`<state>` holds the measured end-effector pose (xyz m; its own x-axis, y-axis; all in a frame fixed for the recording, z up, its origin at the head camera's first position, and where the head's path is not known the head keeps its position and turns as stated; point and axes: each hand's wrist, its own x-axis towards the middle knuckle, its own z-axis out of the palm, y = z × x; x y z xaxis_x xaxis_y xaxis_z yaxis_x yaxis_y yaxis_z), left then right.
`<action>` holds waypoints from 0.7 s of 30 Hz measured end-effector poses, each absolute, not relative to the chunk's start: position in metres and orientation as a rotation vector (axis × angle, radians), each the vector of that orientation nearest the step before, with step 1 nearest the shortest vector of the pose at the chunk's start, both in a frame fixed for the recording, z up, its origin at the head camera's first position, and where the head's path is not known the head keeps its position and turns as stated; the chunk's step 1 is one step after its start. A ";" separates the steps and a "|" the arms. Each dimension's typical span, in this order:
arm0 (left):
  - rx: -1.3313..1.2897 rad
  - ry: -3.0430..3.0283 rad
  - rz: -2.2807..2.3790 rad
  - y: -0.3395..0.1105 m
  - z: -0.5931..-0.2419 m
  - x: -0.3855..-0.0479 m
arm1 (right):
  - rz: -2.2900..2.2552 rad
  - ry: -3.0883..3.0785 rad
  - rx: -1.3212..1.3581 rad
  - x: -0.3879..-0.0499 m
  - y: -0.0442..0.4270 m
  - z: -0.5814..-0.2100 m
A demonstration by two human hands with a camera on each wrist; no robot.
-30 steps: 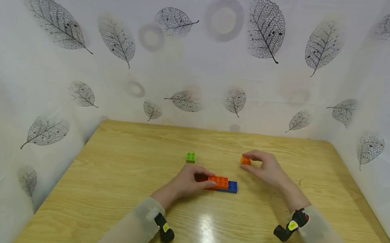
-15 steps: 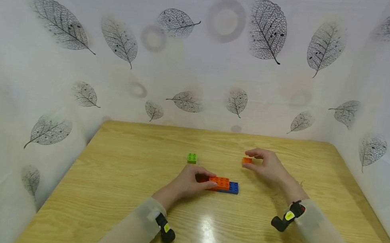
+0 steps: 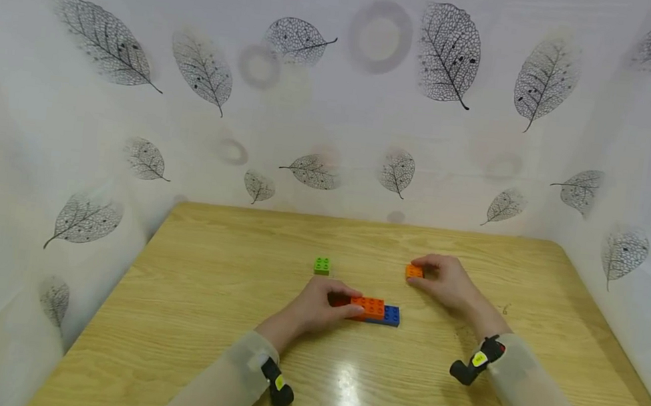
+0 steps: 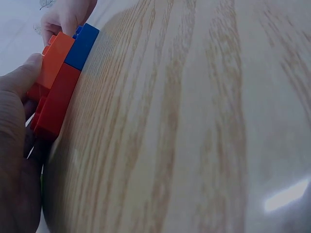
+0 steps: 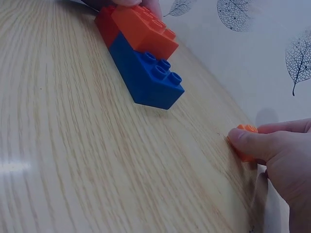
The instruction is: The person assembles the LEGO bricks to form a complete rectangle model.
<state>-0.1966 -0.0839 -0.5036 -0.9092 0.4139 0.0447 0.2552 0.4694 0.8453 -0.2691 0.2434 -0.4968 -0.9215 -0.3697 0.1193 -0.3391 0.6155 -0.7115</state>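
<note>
An orange-red brick [image 3: 370,307] sits on top of a blue brick [image 3: 392,315] and a red brick [image 4: 58,103], which lie end to end on the table. My left hand [image 3: 316,304] pinches the orange-red brick between thumb and fingers; part of the red brick is hidden behind the hand in the head view. Farther back and to the right, my right hand [image 3: 447,284] pinches a small orange brick [image 3: 413,272] on the table; the right wrist view shows the thumb on that orange brick [image 5: 246,158].
A small green brick [image 3: 321,266] lies on the wooden table [image 3: 215,324], behind my left hand. A pale curtain [image 3: 336,110] with a leaf pattern rises behind the table and along both sides.
Half a second ago my right hand's fingers stood apart around the small orange brick; now they have closed on it. My left hand's hold looks the same. The head view has shifted slightly.
</note>
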 end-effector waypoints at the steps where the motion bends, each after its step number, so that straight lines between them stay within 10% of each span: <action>1: 0.584 2.545 1.425 -0.084 -0.504 -0.197 | -1.216 2.792 -0.617 -0.268 0.243 -0.496; 21: 0.593 2.544 1.446 -0.083 -0.504 -0.196 | -1.268 2.780 -0.838 -0.241 0.232 -0.467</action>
<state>-0.1957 -0.0835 -0.5041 -0.9096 0.4114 0.0587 0.2609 0.4554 0.8512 -0.2411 0.2324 -0.4666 -0.8599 -0.4532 0.2349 -0.4745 0.5399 -0.6952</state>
